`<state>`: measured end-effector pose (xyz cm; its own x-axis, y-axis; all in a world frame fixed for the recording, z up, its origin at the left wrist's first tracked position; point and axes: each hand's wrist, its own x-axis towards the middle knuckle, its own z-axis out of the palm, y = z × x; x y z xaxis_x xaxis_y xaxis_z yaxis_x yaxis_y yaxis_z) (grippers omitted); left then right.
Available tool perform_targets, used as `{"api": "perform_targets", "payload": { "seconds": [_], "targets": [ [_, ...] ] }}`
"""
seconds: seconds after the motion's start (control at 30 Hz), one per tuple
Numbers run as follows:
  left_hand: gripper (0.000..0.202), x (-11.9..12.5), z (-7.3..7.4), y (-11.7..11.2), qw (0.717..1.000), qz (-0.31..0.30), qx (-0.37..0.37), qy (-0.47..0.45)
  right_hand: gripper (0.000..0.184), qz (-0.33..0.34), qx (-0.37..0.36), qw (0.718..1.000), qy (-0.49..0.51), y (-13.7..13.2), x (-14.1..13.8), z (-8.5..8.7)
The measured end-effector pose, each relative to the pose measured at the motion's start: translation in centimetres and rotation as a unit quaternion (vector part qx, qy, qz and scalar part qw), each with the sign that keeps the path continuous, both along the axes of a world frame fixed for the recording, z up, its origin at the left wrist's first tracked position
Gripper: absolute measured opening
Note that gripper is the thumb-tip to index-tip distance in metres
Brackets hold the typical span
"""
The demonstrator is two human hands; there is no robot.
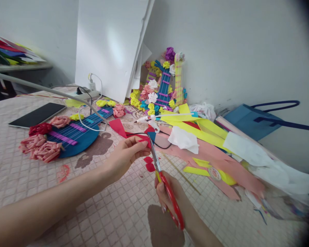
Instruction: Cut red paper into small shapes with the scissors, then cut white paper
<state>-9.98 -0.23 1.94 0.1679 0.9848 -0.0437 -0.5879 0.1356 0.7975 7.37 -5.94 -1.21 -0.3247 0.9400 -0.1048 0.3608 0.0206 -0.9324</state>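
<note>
Pinching red paper [144,140], my left hand [127,152] is closed. My right hand [179,197] clamps the scissors [167,187] by their handles.

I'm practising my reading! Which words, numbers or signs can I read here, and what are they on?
None can be read.
Round disc: its marks are too small and blurred.
White glue gun: any print is too small to tell.
Red-handled scissors: no lettering shows.
</note>
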Motion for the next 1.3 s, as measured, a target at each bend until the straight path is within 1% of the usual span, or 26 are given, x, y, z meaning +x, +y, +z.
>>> {"api": "perform_targets", "payload": {
  "seconds": [0.2, 0.3, 0.4, 0.47, 0.57, 0.67, 0.73, 0.8, 0.83, 0.9, 0.97, 1.03, 1.1, 1.3],
  "targets": [
    [0.016, 0.0, 0.1, 0.0, 1.000, 0.000, -0.003, 0.000, 0.051, -0.017, -0.015, 1.000, 0.016, 0.1, -0.1, -0.2],
    [0.017, 0.0, 0.0, 0.1, 1.000, -0.001, -0.005, 0.005, 0.054, -0.031, -0.027, 0.999, 0.032, 0.0, -0.2, -0.3],
    [0.017, -0.4, -0.5, 0.5, 0.999, -0.012, -0.012, 0.045, 0.057, -0.039, -0.077, 0.993, 0.084, 0.0, -0.2, -0.5],
    [0.017, -0.7, -1.1, 1.0, 0.994, -0.032, -0.016, 0.100, 0.058, -0.050, -0.137, 0.979, 0.142, 0.3, 0.1, -0.6],
    [0.016, -1.3, -1.9, 1.7, 0.977, -0.099, -0.008, 0.191, 0.056, -0.090, -0.216, 0.944, 0.232, 1.1, 0.9, -0.8],
    [0.017, -1.6, -2.3, 2.0, 0.952, -0.151, 0.019, 0.265, 0.054, -0.116, -0.262, 0.912, 0.294, 1.9, 1.7, -0.9],
    [0.017, -1.5, -2.4, 2.0, 0.936, -0.189, 0.036, 0.295, 0.054, -0.118, -0.275, 0.903, 0.309, 2.2, 1.8, -0.8],
    [0.016, -1.3, -2.6, 1.7, 0.922, -0.227, 0.049, 0.309, 0.053, -0.110, -0.273, 0.906, 0.305, 2.2, 1.8, -0.7],
    [0.016, -1.2, -2.7, 1.6, 0.916, -0.244, 0.055, 0.314, 0.051, -0.109, -0.261, 0.912, 0.299, 2.2, 1.7, -0.6],
    [0.016, -1.0, -2.9, 1.2, 0.904, -0.271, 0.060, 0.324, 0.046, -0.112, -0.213, 0.932, 0.272, 2.1, 1.6, -0.4],
    [0.014, -0.8, -3.1, 0.9, 0.895, -0.287, 0.062, 0.336, 0.040, -0.132, -0.148, 0.954, 0.226, 2.0, 1.5, -0.3],
    [0.011, -0.6, -3.2, 0.6, 0.889, -0.288, 0.071, 0.349, 0.038, -0.151, -0.105, 0.967, 0.175, 2.0, 1.5, -0.2],
    [0.009, -0.5, -3.2, 0.4, 0.884, -0.282, 0.090, 0.360, 0.036, -0.159, -0.091, 0.972, 0.144, 2.0, 1.5, -0.2],
    [0.009, -0.4, -3.4, 0.2, 0.874, -0.269, 0.126, 0.384, 0.022, -0.135, -0.060, 0.986, 0.080, 1.8, 1.3, -0.3]
  ]
}}
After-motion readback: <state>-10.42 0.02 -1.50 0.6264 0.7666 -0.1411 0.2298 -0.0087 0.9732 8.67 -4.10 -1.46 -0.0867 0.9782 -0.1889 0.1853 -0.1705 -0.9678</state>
